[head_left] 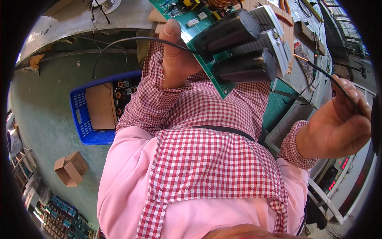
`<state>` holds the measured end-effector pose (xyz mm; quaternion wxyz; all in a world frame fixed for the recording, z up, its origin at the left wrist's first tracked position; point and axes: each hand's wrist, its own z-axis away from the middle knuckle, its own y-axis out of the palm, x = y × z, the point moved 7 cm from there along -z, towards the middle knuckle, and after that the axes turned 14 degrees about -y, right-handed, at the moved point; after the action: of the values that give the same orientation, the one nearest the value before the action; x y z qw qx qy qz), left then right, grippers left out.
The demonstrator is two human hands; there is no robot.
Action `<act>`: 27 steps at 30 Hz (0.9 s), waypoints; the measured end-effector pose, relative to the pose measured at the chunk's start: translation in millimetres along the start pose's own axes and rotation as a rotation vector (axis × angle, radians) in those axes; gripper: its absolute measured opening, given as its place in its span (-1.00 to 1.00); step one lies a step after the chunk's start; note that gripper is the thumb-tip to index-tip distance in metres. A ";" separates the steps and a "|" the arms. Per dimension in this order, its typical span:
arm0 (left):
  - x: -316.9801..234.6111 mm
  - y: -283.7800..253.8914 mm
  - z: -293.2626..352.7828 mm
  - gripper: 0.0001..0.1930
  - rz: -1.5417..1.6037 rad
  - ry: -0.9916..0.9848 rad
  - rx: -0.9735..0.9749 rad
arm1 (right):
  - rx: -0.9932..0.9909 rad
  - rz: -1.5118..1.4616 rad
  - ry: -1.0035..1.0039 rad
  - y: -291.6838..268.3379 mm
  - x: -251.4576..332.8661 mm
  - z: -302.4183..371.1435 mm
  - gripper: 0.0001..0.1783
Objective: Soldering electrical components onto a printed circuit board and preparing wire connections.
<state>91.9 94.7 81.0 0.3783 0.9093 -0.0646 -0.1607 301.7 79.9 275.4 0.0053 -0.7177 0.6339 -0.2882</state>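
Observation:
My left hand [177, 55] grips the edge of a green circuit board [211, 77], its thumb on the near face. The board is tilted up in front of me. Two big black cylindrical capacitors [244, 65] and finned silver heat sinks [274, 38] stand on it, with copper coils [223, 3] at the top. A thin black wire [139, 38] loops from the left to the board. My right hand [338, 123] is closed round a black wire [332, 77] with a copper-coloured end, which lies close to the heat sinks; whether it touches them I cannot tell.
A blue plastic basket [97, 137] on the floor at left holds cardboard and electronic parts. Below it lies an open cardboard box [71, 168]. Workbench surfaces [131, 16] run along the top. Red-lit displays [338, 173] sit at lower right, and several boards [65, 215] at lower left.

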 end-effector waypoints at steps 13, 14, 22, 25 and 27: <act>18.3 -3.7 -1.9 -0.22 -0.231 -0.042 -0.260 | 0.212 -0.056 -0.071 25.4 -6.5 4.6 -0.57; 20.3 -2.2 -3.5 -0.23 -0.232 -0.058 -0.253 | 0.271 -0.018 -0.091 29.4 -6.5 4.1 -0.56; 13.8 -11.8 22.3 -0.24 -0.223 -0.006 -0.260 | 0.440 0.055 -0.071 53.6 -7.6 2.8 -0.56; 14.9 -22.5 25.2 -0.24 -0.220 0.015 -0.261 | 0.504 0.087 -0.063 55.2 -8.0 1.3 -0.58; 14.9 -22.8 30.4 -0.24 -0.218 0.030 -0.263 | 0.583 0.135 -0.086 58.0 -7.2 1.1 -0.58</act>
<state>95.5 87.0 41.1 0.4751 0.8560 0.0615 -0.1944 249.3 74.7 249.9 0.2571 -0.6538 0.5697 -0.4265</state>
